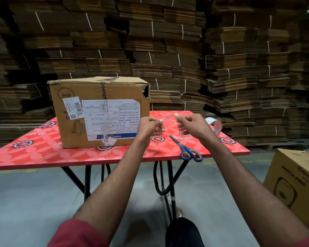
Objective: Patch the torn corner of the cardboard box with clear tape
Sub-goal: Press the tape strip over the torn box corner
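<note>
A brown cardboard box [98,111] with white labels stands on the red patterned table [43,150]. Its upper right corner [145,90] is torn open, showing a dark hole. To the right of the box, my left hand [150,126] and my right hand [191,124] are raised above the table, each pinching one end of a strip of clear tape [169,128] stretched between them. The strip is nearly invisible. A roll of clear tape [215,124] lies on the table just behind my right hand, partly hidden by it.
Blue-handled scissors [187,148] lie near the table's front edge, below my right hand. Another cardboard box [292,182] sits on the floor at the right. Tall stacks of flattened cartons [168,41] fill the background behind the table.
</note>
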